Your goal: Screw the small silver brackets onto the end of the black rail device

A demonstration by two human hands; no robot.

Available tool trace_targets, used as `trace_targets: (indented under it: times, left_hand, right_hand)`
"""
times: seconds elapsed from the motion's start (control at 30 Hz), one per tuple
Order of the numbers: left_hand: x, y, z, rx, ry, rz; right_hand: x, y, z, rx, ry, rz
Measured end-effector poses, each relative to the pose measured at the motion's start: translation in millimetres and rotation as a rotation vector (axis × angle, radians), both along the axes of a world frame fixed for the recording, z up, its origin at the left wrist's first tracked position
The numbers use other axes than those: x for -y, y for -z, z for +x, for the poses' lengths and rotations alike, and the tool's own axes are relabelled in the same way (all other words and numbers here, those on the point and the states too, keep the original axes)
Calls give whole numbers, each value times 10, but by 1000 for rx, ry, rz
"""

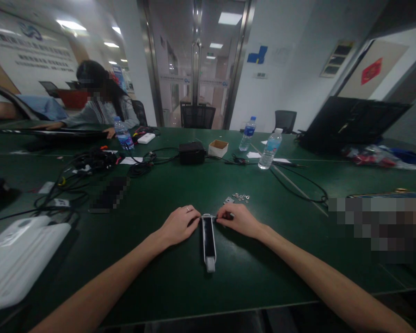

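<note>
A long, narrow device with a white frame and a dark face (209, 238) lies on the green table in front of me, its pale tab at the near end. At its far left corner, my left hand (180, 225) has thumb and fingers closed on the edge. My right hand (240, 219) is pinched at the far right corner, around a small dark piece that I cannot make out. Just beyond the right hand lie a small metal plate (229, 200) and several small metal rings (241, 197), loosely scattered.
Water bottles (270, 149) (247, 134), a small open box (218, 148) and a black box (192, 153) stand farther back. Cables (138, 166) run along the left. White casings (24, 259) lie at the near left. Across the table sits a person (104, 104).
</note>
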State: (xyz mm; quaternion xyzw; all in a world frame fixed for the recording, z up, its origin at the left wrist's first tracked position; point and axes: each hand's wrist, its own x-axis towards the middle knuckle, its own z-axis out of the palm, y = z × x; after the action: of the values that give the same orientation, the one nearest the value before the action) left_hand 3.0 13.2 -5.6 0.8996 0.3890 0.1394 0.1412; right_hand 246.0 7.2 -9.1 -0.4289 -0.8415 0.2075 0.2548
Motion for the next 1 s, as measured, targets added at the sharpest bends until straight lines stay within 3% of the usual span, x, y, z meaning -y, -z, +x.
trace_targets:
  times: [0.23,0.47,0.57,0.73,0.87,1.0]
  left_hand:
    - [4,32,-1,4,20,32]
    - [13,52,-2,-33,48,59]
    - [15,41,-6,-48,41,40]
    - [20,27,-11,-26,43,16]
    - [27,12,-4,-14,44,15]
    - [27,9,4,-17,43,17]
  right_hand:
    - [16,28,-43,-28,38,-24]
    - [52,-57,-66,57,-51,58]
    - [9,-154,56,111,-89,162]
    - [-170,-269,492,286,121,257]
    - [-303,-231,782,444,180,139]
    - [-345,-166,822,486,142,23]
